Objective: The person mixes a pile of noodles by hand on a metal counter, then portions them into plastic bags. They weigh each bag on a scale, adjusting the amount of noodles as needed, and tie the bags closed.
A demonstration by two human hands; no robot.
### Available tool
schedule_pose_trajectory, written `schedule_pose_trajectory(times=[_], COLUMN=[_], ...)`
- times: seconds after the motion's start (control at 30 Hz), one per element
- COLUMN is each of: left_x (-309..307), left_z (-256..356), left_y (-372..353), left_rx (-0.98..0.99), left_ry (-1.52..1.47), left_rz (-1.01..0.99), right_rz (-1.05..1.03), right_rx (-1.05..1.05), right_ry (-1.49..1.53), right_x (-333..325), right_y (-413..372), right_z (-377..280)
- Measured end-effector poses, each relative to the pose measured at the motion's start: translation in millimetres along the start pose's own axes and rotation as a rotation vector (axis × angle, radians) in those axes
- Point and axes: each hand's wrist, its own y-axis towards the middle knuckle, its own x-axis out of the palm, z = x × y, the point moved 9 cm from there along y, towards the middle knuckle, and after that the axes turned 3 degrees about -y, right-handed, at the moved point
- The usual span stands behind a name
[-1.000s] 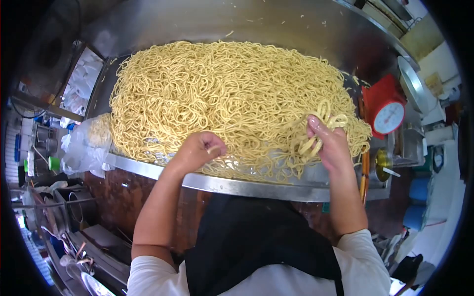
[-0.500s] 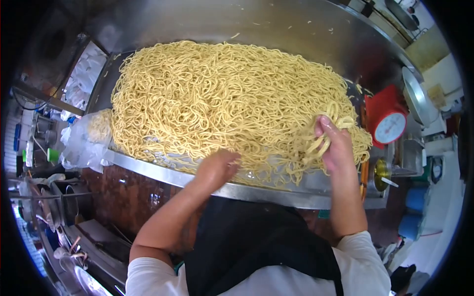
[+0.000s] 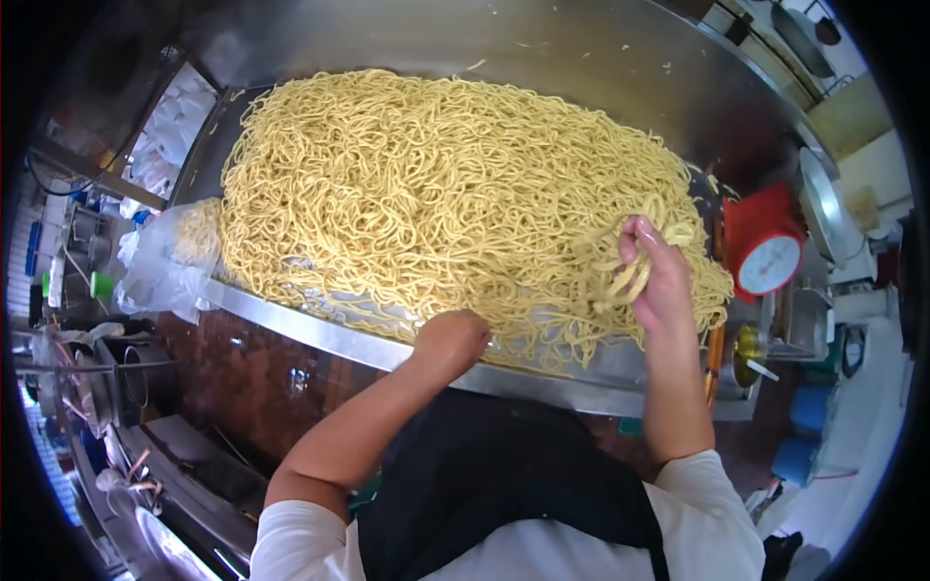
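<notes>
A broad heap of yellow noodles (image 3: 436, 184) covers the steel table (image 3: 320, 334). At the heap's right side my right hand (image 3: 661, 276) is raised, its fingers curled round a looped bunch of noodles (image 3: 628, 281). My left hand (image 3: 453, 344) is over the table's front rim, at the near edge of the heap. Its fingers are closed and turned away, and whatever they hold, if anything, is hidden. A clear plastic bag with noodles inside (image 3: 197, 237) lies at the table's left front corner.
A red scale (image 3: 770, 263) stands at the right end, with a metal bowl (image 3: 823, 208) behind it. A container of yellow liquid (image 3: 746, 353) sits at the right front. White plastic bags (image 3: 174, 131) are at the back left, and pots (image 3: 145, 378) at the lower left.
My left hand has moved right and slightly toward my body. My right hand stays in nearly the same place with the noodles. The view has shifted slightly.
</notes>
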Motion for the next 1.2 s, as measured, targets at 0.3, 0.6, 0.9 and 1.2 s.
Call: schedule_pose_trajectory(times=[0.3,0.6,0.9,1.2], left_x=[-0.2,21.2,-67.3,-101.3], left_z=[11.7,67.2,93.2,30.5], left_y=[27.8,34.9,17.3,12.6], left_rx=[0.037,0.233,0.238,0.169], left_ry=[-0.027,-0.188,-0.56,-0.707], left_rz=[0.161,0.013,0.135,-0.195], right_rz=[0.071,0.05,-0.187,-0.156], right_rx=[-0.07,-0.286,-0.254,-0.411], right_ry=[-0.165,-0.016,0.034,-0.043], right_x=[-23.8,-53.1,19.0,147.9], right_y=[-18.1,-58.8,-49.7,-48.1], right_z=[-19.4,-98.2,-85.5,-77.3])
